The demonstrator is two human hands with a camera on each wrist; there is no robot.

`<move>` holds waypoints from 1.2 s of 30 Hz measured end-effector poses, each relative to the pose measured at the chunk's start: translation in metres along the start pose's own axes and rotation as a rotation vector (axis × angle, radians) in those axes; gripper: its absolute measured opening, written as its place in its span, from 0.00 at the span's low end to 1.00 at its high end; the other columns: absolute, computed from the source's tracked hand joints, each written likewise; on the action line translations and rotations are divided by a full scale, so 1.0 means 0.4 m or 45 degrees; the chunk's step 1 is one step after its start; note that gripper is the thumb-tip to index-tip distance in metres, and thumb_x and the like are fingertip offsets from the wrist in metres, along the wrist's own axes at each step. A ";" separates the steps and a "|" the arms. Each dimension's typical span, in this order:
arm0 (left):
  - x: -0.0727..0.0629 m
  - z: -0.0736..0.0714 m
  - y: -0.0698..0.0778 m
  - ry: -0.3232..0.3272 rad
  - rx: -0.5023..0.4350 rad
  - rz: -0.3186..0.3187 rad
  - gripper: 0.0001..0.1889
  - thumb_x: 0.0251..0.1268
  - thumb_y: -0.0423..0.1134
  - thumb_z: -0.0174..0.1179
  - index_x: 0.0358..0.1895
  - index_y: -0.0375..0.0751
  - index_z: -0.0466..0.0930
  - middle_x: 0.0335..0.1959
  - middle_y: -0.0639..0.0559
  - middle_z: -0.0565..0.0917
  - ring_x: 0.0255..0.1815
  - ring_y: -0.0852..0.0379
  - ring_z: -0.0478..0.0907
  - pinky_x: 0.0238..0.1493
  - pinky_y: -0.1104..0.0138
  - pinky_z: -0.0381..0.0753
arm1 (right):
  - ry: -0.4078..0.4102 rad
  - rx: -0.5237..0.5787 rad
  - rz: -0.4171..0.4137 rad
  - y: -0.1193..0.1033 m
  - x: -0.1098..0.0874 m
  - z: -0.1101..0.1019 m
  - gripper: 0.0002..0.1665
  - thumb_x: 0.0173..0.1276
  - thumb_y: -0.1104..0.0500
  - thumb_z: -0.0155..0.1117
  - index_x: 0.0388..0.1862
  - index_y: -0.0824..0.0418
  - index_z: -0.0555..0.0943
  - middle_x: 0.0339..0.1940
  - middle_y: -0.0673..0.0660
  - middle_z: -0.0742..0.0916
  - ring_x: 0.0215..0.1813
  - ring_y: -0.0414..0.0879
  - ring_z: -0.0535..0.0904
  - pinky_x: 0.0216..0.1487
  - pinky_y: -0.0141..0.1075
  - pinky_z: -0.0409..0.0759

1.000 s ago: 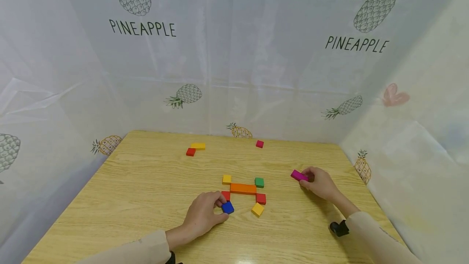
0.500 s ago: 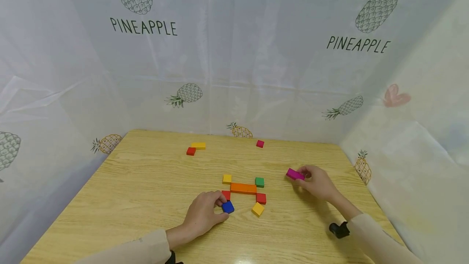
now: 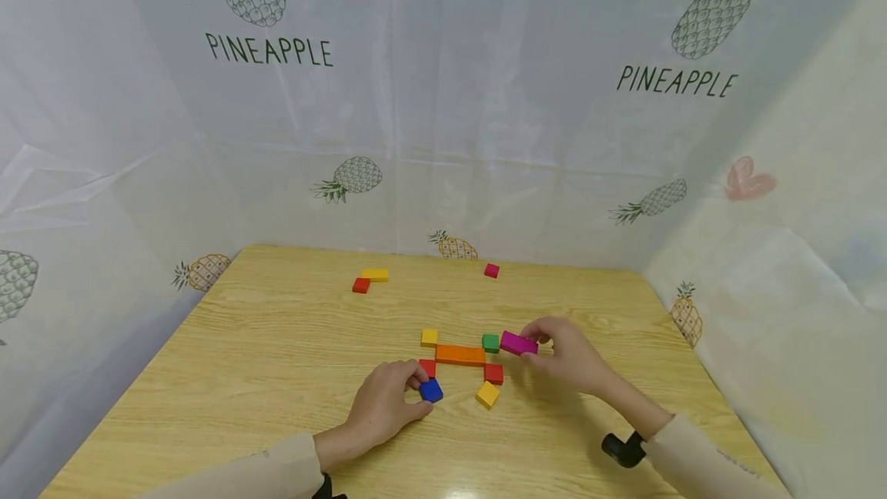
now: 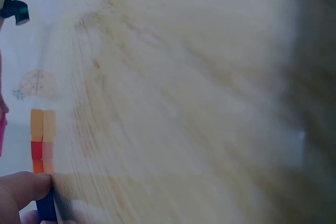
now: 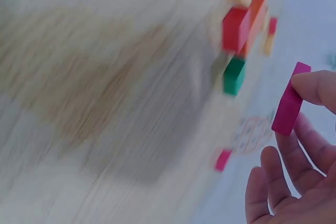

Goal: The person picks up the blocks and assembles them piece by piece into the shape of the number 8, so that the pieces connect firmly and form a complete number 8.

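Observation:
On the table, an orange block has small blocks at its corners: yellow, green, red, and another red one partly behind the left fingers. My left hand pinches a blue block just in front of that left red block. A yellow block lies turned at an angle near the right red one. Between thumb and fingers, my right hand holds a magenta oblong block, just right of the green block. In the right wrist view this magenta block appears above the table.
Toward the back left of the wooden table lie a yellow oblong block and a red block, close together. A small pink block sits near the back edge. A pineapple-print sheet hangs behind and beside the table.
My right hand has moved left with the magenta block, from the right side of the table to beside the green block. The left hand has stayed on the blue block.

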State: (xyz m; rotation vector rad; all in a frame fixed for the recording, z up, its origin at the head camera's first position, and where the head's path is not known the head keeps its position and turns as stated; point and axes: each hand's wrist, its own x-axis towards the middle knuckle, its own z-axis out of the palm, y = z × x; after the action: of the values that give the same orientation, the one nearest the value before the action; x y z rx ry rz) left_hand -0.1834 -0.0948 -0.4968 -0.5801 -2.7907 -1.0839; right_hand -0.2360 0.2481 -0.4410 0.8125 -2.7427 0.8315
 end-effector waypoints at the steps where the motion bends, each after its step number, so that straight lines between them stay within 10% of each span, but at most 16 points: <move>1: 0.000 0.000 0.000 0.001 0.002 0.001 0.16 0.54 0.43 0.83 0.41 0.52 0.85 0.35 0.64 0.85 0.38 0.61 0.78 0.38 0.68 0.73 | -0.008 0.001 -0.012 -0.012 0.000 0.005 0.12 0.64 0.64 0.80 0.45 0.56 0.88 0.41 0.45 0.87 0.43 0.50 0.80 0.45 0.41 0.79; 17: 0.003 0.003 -0.004 -0.007 0.014 0.002 0.16 0.54 0.44 0.83 0.41 0.52 0.85 0.35 0.64 0.86 0.38 0.61 0.78 0.39 0.67 0.74 | -0.245 0.117 -0.048 -0.165 -0.020 0.100 0.13 0.64 0.58 0.82 0.44 0.49 0.86 0.39 0.39 0.84 0.45 0.46 0.77 0.48 0.36 0.77; 36: 0.003 0.001 -0.002 -0.009 0.010 -0.004 0.16 0.55 0.44 0.83 0.41 0.53 0.85 0.36 0.64 0.85 0.39 0.61 0.77 0.40 0.67 0.74 | -0.245 0.043 -0.107 -0.176 -0.032 0.163 0.14 0.62 0.54 0.83 0.43 0.47 0.87 0.38 0.36 0.85 0.42 0.40 0.72 0.44 0.33 0.71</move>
State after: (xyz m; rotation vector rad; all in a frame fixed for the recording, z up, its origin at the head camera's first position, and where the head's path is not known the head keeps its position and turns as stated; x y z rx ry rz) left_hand -0.1850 -0.0950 -0.4973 -0.5803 -2.8014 -1.0730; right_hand -0.1867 0.1688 -0.4661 1.0586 -2.8408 0.8251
